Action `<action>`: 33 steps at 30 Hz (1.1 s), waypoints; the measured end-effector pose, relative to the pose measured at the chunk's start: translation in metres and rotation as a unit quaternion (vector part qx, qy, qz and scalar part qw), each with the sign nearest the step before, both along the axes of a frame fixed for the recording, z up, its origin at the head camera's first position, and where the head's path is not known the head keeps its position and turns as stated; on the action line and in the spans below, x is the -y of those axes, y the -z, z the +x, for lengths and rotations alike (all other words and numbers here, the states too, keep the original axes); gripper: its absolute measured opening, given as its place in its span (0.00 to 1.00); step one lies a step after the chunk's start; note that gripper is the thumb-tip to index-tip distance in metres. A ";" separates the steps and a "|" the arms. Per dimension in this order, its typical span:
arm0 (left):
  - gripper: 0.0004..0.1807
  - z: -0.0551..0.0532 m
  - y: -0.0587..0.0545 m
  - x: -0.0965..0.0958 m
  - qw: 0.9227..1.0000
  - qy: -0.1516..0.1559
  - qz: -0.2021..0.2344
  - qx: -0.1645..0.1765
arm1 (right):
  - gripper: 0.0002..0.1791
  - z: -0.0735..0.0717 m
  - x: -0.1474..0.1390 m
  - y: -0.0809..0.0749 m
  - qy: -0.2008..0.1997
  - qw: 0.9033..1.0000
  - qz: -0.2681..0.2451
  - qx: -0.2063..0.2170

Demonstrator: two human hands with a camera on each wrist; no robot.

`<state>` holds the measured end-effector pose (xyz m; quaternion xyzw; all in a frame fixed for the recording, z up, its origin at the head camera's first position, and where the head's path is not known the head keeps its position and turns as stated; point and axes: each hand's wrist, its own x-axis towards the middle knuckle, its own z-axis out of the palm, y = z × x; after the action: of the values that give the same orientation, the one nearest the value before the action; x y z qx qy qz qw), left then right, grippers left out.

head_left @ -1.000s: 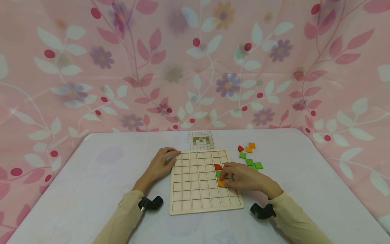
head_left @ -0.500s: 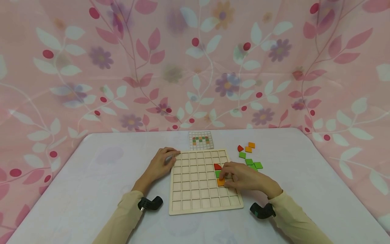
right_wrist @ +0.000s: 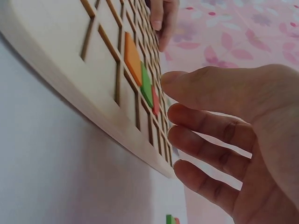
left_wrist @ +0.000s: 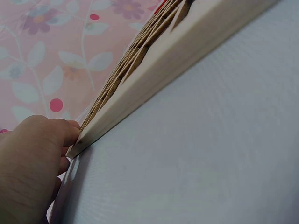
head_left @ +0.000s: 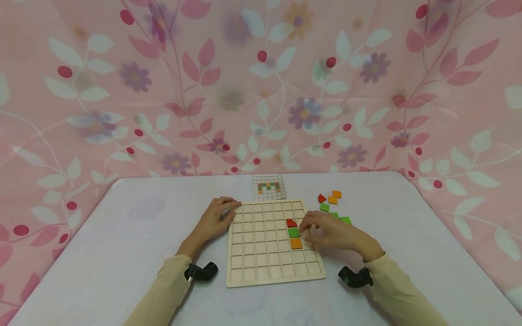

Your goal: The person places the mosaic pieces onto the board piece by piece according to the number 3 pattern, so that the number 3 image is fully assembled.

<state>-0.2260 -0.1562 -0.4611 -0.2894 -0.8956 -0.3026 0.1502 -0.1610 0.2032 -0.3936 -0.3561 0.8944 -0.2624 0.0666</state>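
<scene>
A square wooden grid board lies on the table. Its right half holds a column of three pieces: a red quarter-round tile, a green square tile and an orange square tile. At the board's far left corner, my left hand grips the edge between thumb and fingers; the left wrist view shows that hand at the corner's rim. My right hand hovers over the board's right edge beside the column, fingers loosely bent and apart, holding nothing. The right wrist view shows its thumb and fingers separated.
Beyond the board lies a printed pattern card. Right of the board are loose tiles: a red quarter-round, two orange squares, a green tile and more green ones partly behind my right hand. A floral cloth hangs at the back.
My right hand has let go of the orange tile and drawn back to the right, uncovering the green and orange tiles in the column. The left hand has stayed in place.
</scene>
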 end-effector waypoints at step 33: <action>0.15 -0.001 0.001 0.000 1.000 -0.004 -0.004 0.009 | 0.12 -0.021 -0.063 0.002 0.108 0.993 0.012 0.049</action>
<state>-0.2272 -0.1565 -0.4623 -0.2838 -0.8994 -0.3007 0.1421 -0.1816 0.2661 -0.3957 -0.2437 0.9263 -0.2742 0.0861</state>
